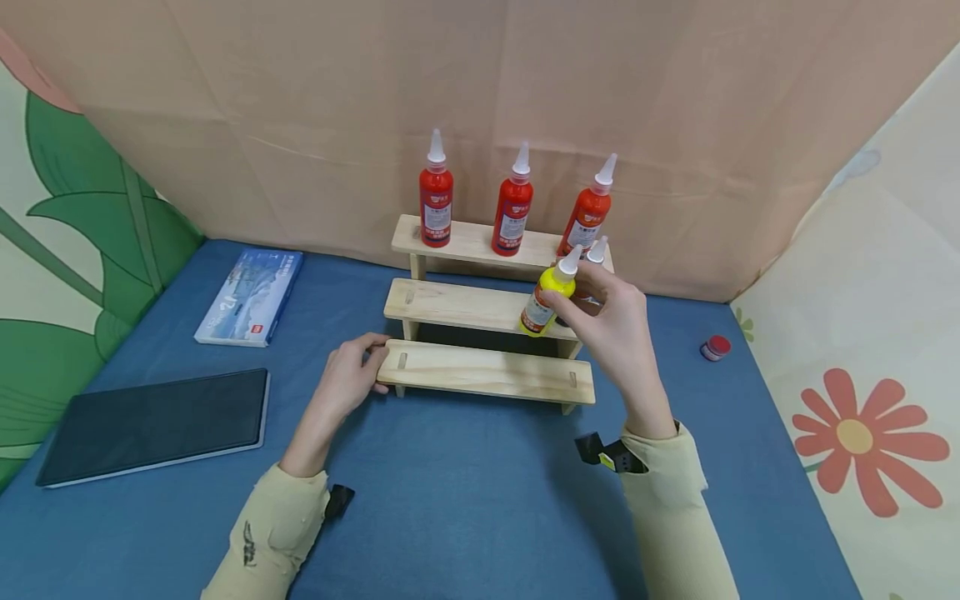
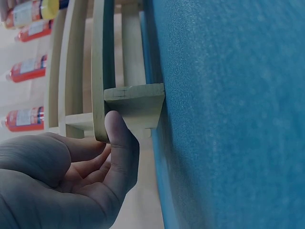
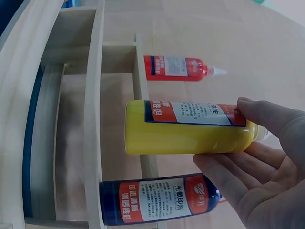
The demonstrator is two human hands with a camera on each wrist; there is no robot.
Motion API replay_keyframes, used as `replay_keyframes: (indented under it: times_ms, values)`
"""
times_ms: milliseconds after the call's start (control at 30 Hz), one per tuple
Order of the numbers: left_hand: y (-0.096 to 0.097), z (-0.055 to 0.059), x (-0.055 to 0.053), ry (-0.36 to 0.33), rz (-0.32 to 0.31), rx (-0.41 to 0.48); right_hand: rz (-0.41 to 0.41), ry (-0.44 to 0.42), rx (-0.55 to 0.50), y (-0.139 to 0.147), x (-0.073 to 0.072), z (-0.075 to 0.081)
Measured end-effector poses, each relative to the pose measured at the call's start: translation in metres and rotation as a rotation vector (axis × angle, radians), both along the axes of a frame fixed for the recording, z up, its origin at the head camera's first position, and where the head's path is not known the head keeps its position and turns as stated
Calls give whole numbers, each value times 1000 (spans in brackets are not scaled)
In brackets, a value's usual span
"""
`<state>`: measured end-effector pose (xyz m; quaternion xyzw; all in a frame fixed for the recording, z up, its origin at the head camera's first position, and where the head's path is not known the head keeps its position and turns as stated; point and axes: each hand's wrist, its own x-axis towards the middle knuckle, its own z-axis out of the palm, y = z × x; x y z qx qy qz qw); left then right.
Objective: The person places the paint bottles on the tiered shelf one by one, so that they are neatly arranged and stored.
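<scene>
My right hand point(image 1: 617, 323) pinches a yellow ink bottle point(image 1: 537, 313) near its shoulder, between thumb and fingers. In the right wrist view the yellow bottle's base appears raised off the shelf. Beside it a dark blue bottle point(image 3: 157, 200) stands at the right end of the middle step; in the head view the hand mostly hides it. My left hand point(image 1: 347, 375) grips the left end of the lowest step of a three-step wooden rack point(image 1: 480, 371). On the top step stand three red bottles with white nozzle caps: left point(image 1: 436, 208), middle point(image 1: 512, 218) and right point(image 1: 585, 218).
A blue-and-white box point(image 1: 251, 296) lies on the blue cloth at the left, with a dark flat tablet point(image 1: 157, 425) in front of it. A small red-lidded jar point(image 1: 716, 347) sits to the right. A beige curtain point(image 1: 300, 125) hangs behind the rack.
</scene>
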<state>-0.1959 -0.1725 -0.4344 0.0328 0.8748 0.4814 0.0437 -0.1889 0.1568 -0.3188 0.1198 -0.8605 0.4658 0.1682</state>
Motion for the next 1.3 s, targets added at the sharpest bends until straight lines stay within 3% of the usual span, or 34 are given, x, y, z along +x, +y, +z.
replay_keyframes:
  times_ms: [700,1300]
  values:
    - [1,0,0,-14,5,-11,35,-17,-42,-20,-18,-4]
    - [0,1,0,-2,6,1,85,-69,20,-28,-26,-6]
